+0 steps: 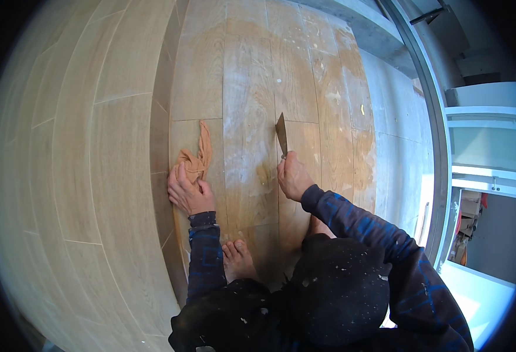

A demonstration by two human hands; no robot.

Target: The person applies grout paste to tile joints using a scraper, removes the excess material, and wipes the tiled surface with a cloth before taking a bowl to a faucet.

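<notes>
While my right hand (295,176) is clamping the handle of the scraper (281,135) above the floor (246,76), a digging blade corner could be scratching it. Off left, my left hand (190,192) is covering the cloth (194,166), pinching or pressing, I can't tell; smooth boards could be letting it slide.

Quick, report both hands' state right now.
Left hand: fingers bent, touching the orange cloth; whether it grips it cannot be told.
Right hand: closed, holding the scraper, its blade pointing away from the person.
</notes>
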